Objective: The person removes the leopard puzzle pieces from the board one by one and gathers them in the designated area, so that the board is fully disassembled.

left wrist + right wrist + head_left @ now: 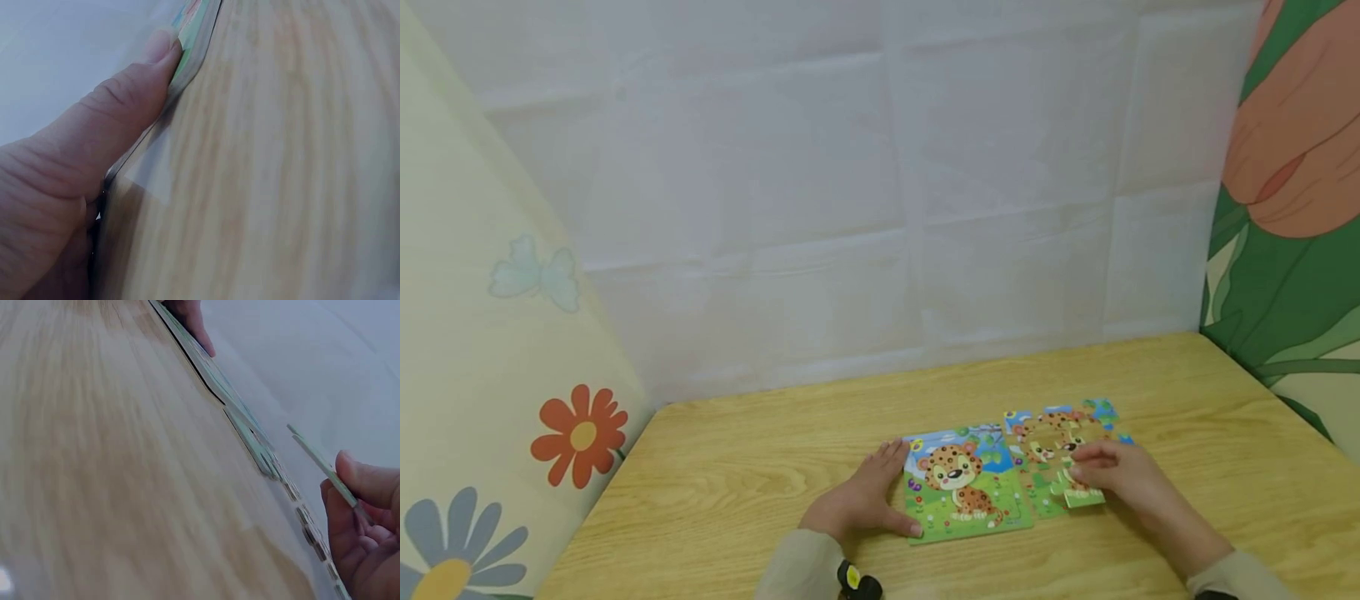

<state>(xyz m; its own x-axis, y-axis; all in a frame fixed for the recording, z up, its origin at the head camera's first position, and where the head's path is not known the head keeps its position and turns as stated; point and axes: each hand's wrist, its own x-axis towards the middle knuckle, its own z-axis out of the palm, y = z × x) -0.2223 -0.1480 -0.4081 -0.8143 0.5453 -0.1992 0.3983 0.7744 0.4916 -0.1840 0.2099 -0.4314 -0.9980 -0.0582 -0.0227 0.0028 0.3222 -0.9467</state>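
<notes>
A square picture board [962,482] with a cartoon leopard cub on grass lies flat on the table. My left hand [863,498] rests at its left side, fingers straight along the edge and thumb [128,94] on the near corner. To the right of the board are loose jigsaw pieces [1040,457], partly fitted into the same leopard picture, with wood-coloured gaps. Over their near right part, my right hand [1131,482] pinches a green-edged jigsaw piece [325,465] between thumb and fingers. That piece is tilted and raised above the others in the right wrist view.
The wooden table [760,483] extends on both sides of the board and pieces. Behind it hangs a creased white cloth [850,208]. Flower-printed panels [580,437] stand at the left and right sides.
</notes>
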